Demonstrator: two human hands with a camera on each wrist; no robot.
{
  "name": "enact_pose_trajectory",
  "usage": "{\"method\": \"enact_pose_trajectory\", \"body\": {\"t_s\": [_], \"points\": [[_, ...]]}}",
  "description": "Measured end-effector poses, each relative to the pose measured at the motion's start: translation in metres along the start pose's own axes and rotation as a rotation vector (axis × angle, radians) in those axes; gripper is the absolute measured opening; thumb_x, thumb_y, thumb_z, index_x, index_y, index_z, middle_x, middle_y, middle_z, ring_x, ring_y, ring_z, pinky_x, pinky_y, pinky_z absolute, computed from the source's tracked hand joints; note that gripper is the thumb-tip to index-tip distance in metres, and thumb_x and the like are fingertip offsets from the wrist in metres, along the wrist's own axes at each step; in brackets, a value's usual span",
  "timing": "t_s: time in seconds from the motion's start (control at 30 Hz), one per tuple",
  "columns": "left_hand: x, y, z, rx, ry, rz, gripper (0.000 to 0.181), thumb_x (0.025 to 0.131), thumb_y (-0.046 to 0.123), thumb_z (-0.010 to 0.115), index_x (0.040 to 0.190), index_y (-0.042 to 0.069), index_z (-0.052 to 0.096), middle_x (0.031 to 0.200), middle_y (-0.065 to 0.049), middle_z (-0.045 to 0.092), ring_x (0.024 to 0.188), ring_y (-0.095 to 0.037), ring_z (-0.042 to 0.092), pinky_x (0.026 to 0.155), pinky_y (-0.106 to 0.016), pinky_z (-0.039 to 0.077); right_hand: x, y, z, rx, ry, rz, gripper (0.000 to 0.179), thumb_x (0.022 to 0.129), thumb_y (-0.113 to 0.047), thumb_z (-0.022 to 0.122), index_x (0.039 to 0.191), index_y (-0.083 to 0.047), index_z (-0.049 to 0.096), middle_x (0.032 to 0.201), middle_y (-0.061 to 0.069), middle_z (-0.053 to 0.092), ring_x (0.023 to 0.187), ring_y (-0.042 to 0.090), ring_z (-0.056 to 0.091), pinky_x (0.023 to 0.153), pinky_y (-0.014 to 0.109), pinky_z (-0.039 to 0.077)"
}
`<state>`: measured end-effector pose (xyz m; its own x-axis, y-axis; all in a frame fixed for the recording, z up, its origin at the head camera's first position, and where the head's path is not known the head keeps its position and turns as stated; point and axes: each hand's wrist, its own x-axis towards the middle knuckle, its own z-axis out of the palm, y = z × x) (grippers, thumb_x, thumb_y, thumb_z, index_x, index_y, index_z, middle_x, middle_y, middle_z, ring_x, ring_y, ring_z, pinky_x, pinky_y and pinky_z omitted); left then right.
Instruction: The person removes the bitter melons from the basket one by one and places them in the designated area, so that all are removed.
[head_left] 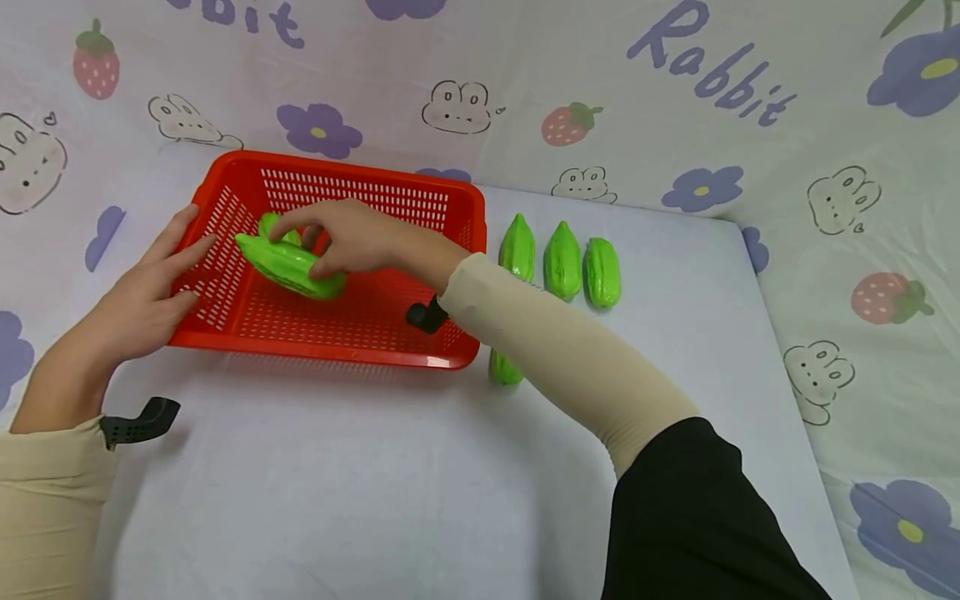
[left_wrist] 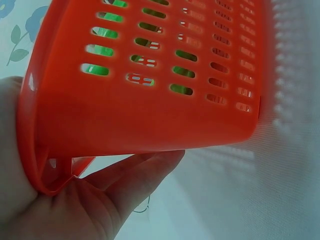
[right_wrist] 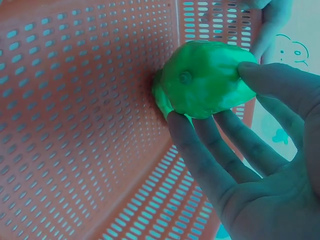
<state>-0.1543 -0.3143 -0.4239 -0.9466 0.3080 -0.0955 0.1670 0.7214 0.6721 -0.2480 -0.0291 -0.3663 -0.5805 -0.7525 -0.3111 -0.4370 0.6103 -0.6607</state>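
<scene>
My right hand (head_left: 348, 237) pinches a shiny green bitter melon (head_left: 288, 267) between thumb and fingers, inside the red basket (head_left: 360, 360). In the right wrist view the melon's blunt stem end (right_wrist: 185, 77) faces the camera, thumb on one side and fingertips on the other. Behind it, a second bitter melon (head_left: 270, 223) lies against the basket's far left part, partly hidden by the held one. My left hand (head_left: 146, 287) grips the basket's left rim; in the left wrist view the rim (left_wrist: 30, 115) sits between the parts of that hand.
Right of the basket, three more bitter melons (head_left: 562, 262) lie in a row on the white table (head_left: 337, 492). Another bitter melon (head_left: 506, 368) sits nearer, partly covered by the right sleeve (head_left: 555, 333). A patterned cloth (head_left: 510, 50) hangs behind the table.
</scene>
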Motion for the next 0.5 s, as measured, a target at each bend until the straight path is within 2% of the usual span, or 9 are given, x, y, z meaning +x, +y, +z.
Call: {"method": "enact_pose_trajectory", "body": {"t_s": [0.03, 0.07, 0.33, 0.5], "points": [[0.0, 0.0, 0.0, -0.003, -0.001, -0.001, 0.071, 0.105, -0.004, 0.048, 0.171, 0.002, 0.023, 0.181, 0.008, -0.013, 0.166, -0.034, -0.003, 0.096, -0.007, 0.033, -0.001, 0.001, -0.001, 0.01, 0.004, -0.002, 0.061, 0.099, -0.009, 0.08, 0.153, -0.03, 0.062, 0.138, 0.002, 0.065, 0.12, 0.017, 0.063, 0.088, 0.026, 0.057], [0.0, 0.0, 0.0, -0.001, -0.002, -0.003, 0.071, 0.105, -0.003, 0.048, 0.171, 0.002, 0.023, 0.181, 0.008, -0.013, 0.166, -0.034, -0.002, 0.089, -0.003, 0.028, -0.002, 0.002, -0.001, 0.017, 0.009, -0.007, 0.061, 0.099, -0.009, 0.079, 0.154, -0.029, 0.062, 0.138, 0.003, 0.065, 0.12, 0.017, 0.063, 0.088, 0.027, 0.057], [0.001, 0.0, 0.0, -0.003, -0.003, -0.009, 0.071, 0.104, -0.004, 0.049, 0.17, 0.001, 0.024, 0.181, 0.008, -0.013, 0.166, -0.035, -0.002, 0.084, -0.002, 0.03, -0.008, 0.012, -0.004, 0.114, 0.066, -0.007, 0.062, 0.098, -0.008, 0.081, 0.154, -0.026, 0.061, 0.14, 0.004, 0.064, 0.119, 0.019, 0.065, 0.086, 0.028, 0.059], [0.001, 0.001, 0.0, 0.001, -0.002, -0.011, 0.071, 0.104, -0.004, 0.048, 0.171, 0.001, 0.024, 0.181, 0.009, -0.013, 0.166, -0.034, -0.002, 0.089, -0.004, 0.029, -0.013, 0.017, -0.007, 0.157, 0.105, -0.022, 0.062, 0.098, -0.007, 0.08, 0.154, -0.024, 0.061, 0.139, 0.007, 0.064, 0.116, 0.021, 0.068, 0.085, 0.029, 0.06]]}}
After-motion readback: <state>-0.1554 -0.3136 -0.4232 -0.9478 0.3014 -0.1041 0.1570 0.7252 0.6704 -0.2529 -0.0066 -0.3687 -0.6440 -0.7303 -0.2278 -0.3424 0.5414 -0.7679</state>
